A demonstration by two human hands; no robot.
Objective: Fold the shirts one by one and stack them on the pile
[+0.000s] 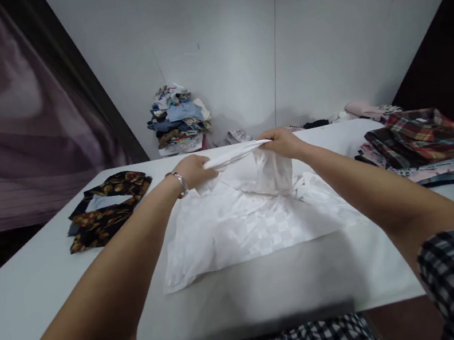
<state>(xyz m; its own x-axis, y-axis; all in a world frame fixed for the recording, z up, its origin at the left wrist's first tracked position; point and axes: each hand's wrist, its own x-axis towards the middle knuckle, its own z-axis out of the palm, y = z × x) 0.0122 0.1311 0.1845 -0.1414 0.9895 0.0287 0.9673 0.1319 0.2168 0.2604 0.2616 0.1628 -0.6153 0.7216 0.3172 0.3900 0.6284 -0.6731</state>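
A white shirt with a faint checkered weave lies spread over the middle of the table. Its far edge, which looks like a collar band, is lifted and stretched between both hands. My left hand, with a silver bracelet at the wrist, is closed on the left end of that band. At the other end, my right hand pinches the cloth with its fingers. A loose fold of the shirt hangs below the right hand, and the rest rests on the table in creases.
A folded black garment with a golden-brown print lies on the white table at left. At right is a pile topped by a plaid shirt. A tall stack of clothes stands by the wall, with more cloth along the far edge.
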